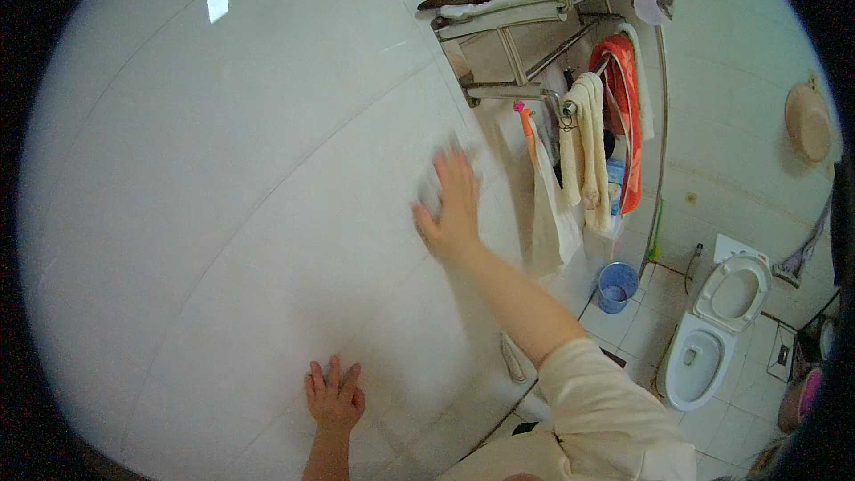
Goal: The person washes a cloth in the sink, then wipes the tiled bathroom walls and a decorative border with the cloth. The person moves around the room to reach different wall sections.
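A pale tiled wall (267,180) with thin joint lines fills the left and middle of the view. My right hand (454,210), at the end of a bare forearm and a cream sleeve, is spread with its fingers against or just over the wall; its fingertips are blurred, and a greyish blur lies by the thumb and fingers, too unclear to name. Lower down, my left hand (334,391) lies against the tiles with its fingers apart and nothing in it.
A metal towel rack (514,90) juts from the wall, with a cream towel (589,147) and a red towel (624,80) on it. Beyond are a blue bin (618,287), a toilet (701,354) with its lid up, a pink basin (801,397) and a hanging beige basin (807,122).
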Action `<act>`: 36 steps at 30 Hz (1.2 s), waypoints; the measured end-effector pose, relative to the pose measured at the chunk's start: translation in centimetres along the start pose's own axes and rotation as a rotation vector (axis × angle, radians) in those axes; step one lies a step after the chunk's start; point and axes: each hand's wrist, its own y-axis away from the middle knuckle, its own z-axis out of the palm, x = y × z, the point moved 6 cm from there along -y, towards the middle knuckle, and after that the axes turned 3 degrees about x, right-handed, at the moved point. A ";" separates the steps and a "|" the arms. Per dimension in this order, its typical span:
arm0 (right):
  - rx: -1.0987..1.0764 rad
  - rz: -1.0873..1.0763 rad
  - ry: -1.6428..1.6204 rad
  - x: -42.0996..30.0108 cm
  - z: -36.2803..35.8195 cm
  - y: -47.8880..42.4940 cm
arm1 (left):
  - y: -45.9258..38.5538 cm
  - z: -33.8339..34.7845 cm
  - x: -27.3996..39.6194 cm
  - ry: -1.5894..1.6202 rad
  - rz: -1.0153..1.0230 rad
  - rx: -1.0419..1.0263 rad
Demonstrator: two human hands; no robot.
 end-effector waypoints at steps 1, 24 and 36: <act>-0.060 0.083 0.055 2.5 0.4 4.0 | -0.4 0.0 -0.1 -0.007 0.006 0.009; 0.270 0.710 0.035 16.2 -0.2 20.2 | -0.8 0.7 0.1 -0.041 0.015 0.002; -0.040 -0.175 -0.027 8.7 0.6 6.6 | 0.4 1.1 -0.4 -0.086 0.057 -0.032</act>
